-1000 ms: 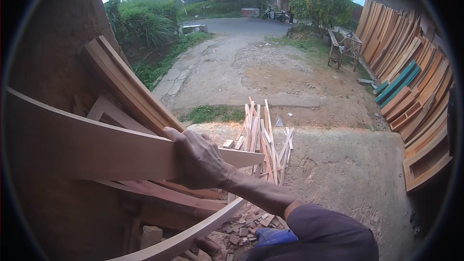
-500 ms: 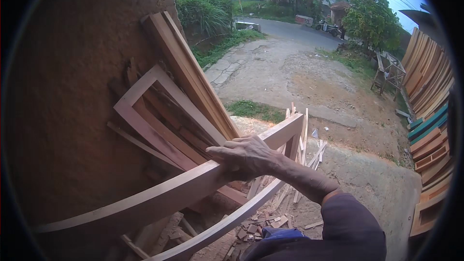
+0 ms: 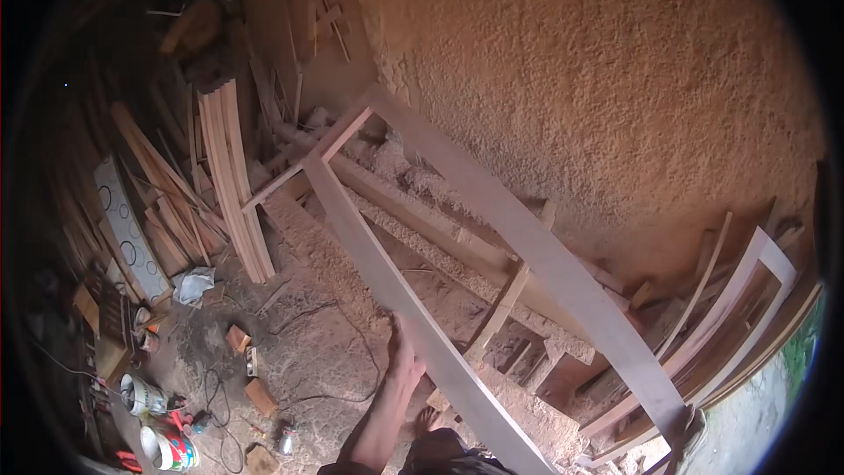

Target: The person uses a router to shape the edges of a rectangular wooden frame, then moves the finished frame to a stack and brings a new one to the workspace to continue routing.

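Note:
A long, pale wooden frame [image 3: 563, 273], with two long rails joined by a short crosspiece, slants across the view. My left hand [image 3: 404, 361] reaches up from below and grips its near rail, the fingers partly hidden by the wood. At the lower right end of the far rail is a dim brownish shape that may be my right hand [image 3: 692, 433]; its fingers cannot be made out. Beneath the frame lie sawdust-covered beams [image 3: 413, 211].
Curved wooden pieces [image 3: 230, 176] stand at left near a crumpled plastic bag [image 3: 193, 285]. Paint cans [image 3: 167, 449], wood blocks [image 3: 260, 397] and a cable [image 3: 211, 387] lie on the floor. A rough brown wall [image 3: 598, 79] rises behind; another frame [image 3: 738, 290] leans at right.
The view has swung left from the outdoor road to the workshop interior. My left hand has come into view on the frame. My right hand, earlier clear on the rail, is now hardly visible.

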`<state>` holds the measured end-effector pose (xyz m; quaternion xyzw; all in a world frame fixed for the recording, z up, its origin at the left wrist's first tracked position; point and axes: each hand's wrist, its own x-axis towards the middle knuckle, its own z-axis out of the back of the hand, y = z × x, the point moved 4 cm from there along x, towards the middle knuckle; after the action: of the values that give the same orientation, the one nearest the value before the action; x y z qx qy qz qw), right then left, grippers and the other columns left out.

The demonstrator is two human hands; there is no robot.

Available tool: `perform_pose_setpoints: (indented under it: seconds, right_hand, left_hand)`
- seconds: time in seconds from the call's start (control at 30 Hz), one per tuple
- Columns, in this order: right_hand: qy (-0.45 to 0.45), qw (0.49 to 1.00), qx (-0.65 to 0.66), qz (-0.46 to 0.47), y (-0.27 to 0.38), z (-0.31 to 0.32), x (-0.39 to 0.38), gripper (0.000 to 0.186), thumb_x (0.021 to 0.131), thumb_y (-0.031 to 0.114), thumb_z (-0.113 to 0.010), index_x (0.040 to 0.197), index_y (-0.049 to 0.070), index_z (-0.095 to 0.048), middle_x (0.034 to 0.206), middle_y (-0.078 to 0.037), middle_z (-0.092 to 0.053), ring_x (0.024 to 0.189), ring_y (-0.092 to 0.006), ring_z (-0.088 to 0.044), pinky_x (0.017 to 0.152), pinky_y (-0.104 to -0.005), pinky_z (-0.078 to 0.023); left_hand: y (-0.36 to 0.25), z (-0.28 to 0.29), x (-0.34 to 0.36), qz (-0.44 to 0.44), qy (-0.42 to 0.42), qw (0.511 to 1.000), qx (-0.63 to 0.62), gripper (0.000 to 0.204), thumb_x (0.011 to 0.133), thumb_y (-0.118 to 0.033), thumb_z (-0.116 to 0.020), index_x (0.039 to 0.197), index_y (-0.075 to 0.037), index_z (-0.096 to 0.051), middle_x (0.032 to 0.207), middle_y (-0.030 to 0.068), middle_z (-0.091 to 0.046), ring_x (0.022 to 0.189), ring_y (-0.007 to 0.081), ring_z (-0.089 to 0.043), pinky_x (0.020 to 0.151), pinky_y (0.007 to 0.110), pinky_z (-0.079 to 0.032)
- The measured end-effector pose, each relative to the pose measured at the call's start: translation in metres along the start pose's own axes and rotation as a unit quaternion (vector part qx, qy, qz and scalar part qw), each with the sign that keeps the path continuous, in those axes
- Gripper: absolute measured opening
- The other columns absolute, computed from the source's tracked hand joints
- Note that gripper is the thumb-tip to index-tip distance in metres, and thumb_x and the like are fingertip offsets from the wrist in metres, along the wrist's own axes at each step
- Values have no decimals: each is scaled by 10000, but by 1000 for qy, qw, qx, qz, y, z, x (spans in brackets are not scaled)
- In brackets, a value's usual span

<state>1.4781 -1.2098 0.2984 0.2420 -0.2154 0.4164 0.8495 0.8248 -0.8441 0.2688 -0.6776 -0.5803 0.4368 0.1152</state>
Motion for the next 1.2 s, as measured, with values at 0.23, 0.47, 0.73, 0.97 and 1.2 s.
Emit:
perform_pose_setpoints:
  seconds: [0.23, 0.47, 0.73, 0.97, 1.2]
  right_hand:
    - [277, 955, -40, -101, 263, -65, 52, 647, 993, 656, -491, 979, 51, -718, 1044, -217, -700, 994, -424, -656, 850, -551, -510]
    - [338, 940, 35, -38, 409, -158, 62, 705, 999, 668, -463, 898, 26, -735, 1000, -261, -722, 974, -467, -684, 844, -564, -525]
    - [355, 932, 41, -53, 492, -254, 67, 787, 939, 747, -469, 823, 41, -797, 842, -264, -734, 849, -422, -742, 798, -509, -569]
    - [382, 922, 58, -22, 517, -307, 65, 760, 931, 742, -483, 851, 47, -782, 870, -239, -748, 875, -416, -736, 801, -515, -556]
    - [437, 877, 191, -55, 452, -368, 84, 807, 906, 714, -602, 1425, 97, -610, 1485, -217, -562, 1340, -361, -572, 1113, -456, -465]
  left_hand:
    - [-48, 77, 91, -32, -47, 998, 9, 736, 1072, -564, -457, 1591, -63, -313, 1582, 152, -421, 1436, 325, -443, 1158, 537, -422]
    - [-105, 130, 164, -67, -90, 994, -1, 705, 1081, -530, -463, 1585, -57, -329, 1573, 176, -433, 1435, 340, -447, 1159, 557, -412]
    - [-107, 162, 228, -6, -136, 990, 40, 723, 1076, -541, -467, 1593, -60, -315, 1587, 170, -422, 1448, 346, -433, 1171, 558, -395]
    - [-93, 198, 245, -24, -112, 993, 14, 700, 1062, -577, -476, 1555, -92, -370, 1490, 125, -503, 1358, 327, -496, 1126, 545, -435]
    - [-35, 180, 281, 25, -35, 997, 59, 731, 1038, -622, -487, 1560, -122, -378, 1510, 111, -493, 1379, 315, -486, 1130, 543, -431]
